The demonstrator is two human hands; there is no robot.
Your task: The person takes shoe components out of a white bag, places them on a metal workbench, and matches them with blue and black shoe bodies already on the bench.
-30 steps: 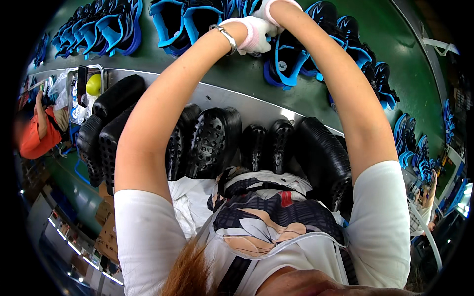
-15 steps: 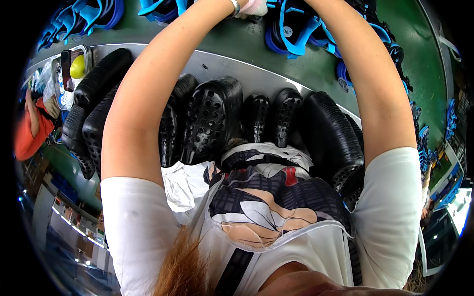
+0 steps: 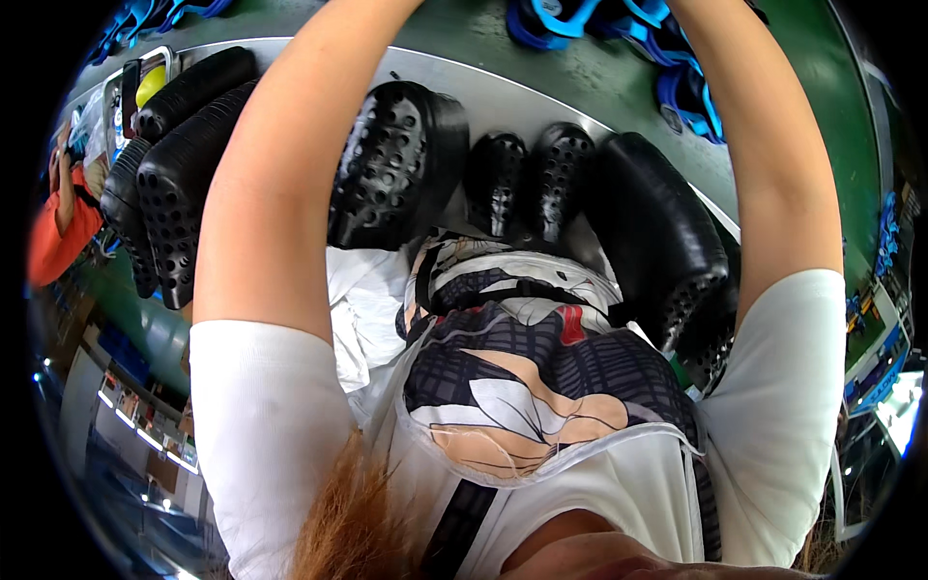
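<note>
Both of my forearms, the left arm point(image 3: 280, 184) and the right arm point(image 3: 783, 145), stretch away past the upper edge, so neither hand can be seen. Black-and-blue shoe pieces with bright blue straps point(image 3: 551, 21) lie on the green surface, between the arms and near where they leave the picture. Another blue piece point(image 3: 688, 101) sits close beside my right forearm. Along the near metal edge stand thick black blocks with rows of holes, among them a large one point(image 3: 391, 164) and two slimmer ones point(image 3: 559, 184).
More black ribbed blocks lean at the left point(image 3: 198, 135) and right point(image 3: 657, 227). A metal tray point(image 3: 166, 60) holding a yellow round thing point(image 3: 151, 87) lies far left. White cloth point(image 3: 362, 300) rests near my apron point(image 3: 541, 387). A person in orange point(image 3: 63, 227) is at the far left.
The view has shifted, and the black blocks and blue shoe pieces sit higher in it. My left hand, partly visible before with a pale pink covering, has gone beyond the upper edge.
</note>
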